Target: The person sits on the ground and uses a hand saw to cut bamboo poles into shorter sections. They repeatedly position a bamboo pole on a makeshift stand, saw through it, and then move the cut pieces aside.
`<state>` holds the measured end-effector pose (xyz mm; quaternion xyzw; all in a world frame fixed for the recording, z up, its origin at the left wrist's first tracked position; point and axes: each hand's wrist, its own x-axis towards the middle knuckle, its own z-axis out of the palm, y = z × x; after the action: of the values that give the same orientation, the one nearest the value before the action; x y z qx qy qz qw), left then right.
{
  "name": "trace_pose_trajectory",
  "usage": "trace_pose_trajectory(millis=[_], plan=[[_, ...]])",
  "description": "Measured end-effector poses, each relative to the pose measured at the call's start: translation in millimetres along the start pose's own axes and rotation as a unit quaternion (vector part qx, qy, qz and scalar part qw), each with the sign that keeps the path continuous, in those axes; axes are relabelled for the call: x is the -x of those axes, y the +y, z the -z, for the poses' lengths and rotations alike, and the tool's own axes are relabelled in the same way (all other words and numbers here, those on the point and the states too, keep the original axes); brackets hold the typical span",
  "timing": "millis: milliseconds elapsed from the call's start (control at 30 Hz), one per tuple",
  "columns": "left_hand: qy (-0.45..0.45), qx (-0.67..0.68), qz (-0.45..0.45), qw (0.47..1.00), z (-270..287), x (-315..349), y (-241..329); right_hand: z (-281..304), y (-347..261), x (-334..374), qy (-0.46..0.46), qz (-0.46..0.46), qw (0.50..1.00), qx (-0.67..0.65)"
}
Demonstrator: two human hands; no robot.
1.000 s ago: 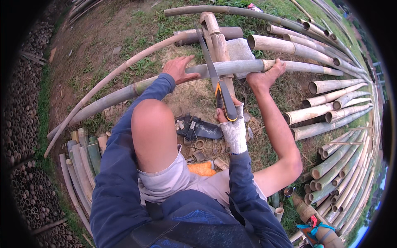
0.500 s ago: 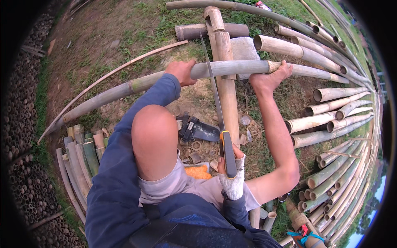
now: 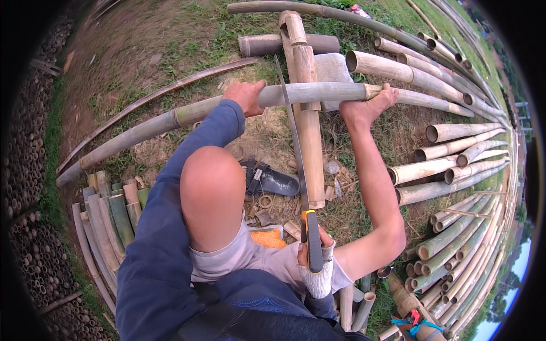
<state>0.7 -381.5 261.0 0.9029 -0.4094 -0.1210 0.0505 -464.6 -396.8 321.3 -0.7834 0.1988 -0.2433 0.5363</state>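
Note:
A long pale bamboo pole [image 3: 327,92] lies crosswise over an upright-looking bamboo support [image 3: 310,148]. My left hand [image 3: 244,98], bare, is wrapped round the pole left of the saw. In its white glove, my right hand [image 3: 319,278] grips the dark grey and yellow handle of a hand saw [image 3: 313,236]. The long blade crosses the pole close to my left hand; how deep it sits in the bamboo I cannot tell. My bare right foot [image 3: 367,103] presses on the pole on the other side of the support.
Cut bamboo poles [image 3: 443,132] lie in stacks along the right, with short pieces [image 3: 116,216] at lower left. A bamboo strip [image 3: 165,88] curves across the ground. A black sandal [image 3: 278,181], offcuts, an orange cloth [image 3: 268,237] and a grey block [image 3: 331,74] are nearby.
My right hand has drawn the saw back toward my body, so the handle is lower. My left hand and foot keep their places on the pole.

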Motion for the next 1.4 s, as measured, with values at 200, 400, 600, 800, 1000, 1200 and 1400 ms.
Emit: trace_pose_trajectory(millis=[200,400,600,800,1000,1200,1400], plan=[[0.033,0.01,-0.002,0.999,-1.7,3.6,-0.2,-61.1,18.6,-161.4,0.018,0.007,0.999,-0.029],[-0.011,0.024,-0.025,0.999,11.3,-3.6,-10.3,-52.0,33.7,-123.4,-0.009,-0.003,0.999,-0.032],[-0.006,0.039,-0.027,0.999,4.7,-15.1,-16.0,-4.8,-11.6,-17.2,0.007,0.053,0.995,0.081],[0.111,-0.013,-0.011,0.994,-3.5,5.0,-7.6,-85.4,21.8,-222.9,0.023,0.093,0.995,-0.006],[0.034,-0.042,0.009,0.999,13.7,-10.1,-12.4,-50.1,25.5,-108.5,-0.001,-0.012,1.0,0.004],[0.038,-0.029,0.0,0.999,8.2,-6.3,-9.6,-5.8,-35.9,-17.4,-0.018,-0.017,1.0,-0.012],[0.059,-0.03,-0.003,0.998,12.2,-1.5,-7.0,-81.3,26.4,-208.8,0.028,0.073,0.996,-0.034]])
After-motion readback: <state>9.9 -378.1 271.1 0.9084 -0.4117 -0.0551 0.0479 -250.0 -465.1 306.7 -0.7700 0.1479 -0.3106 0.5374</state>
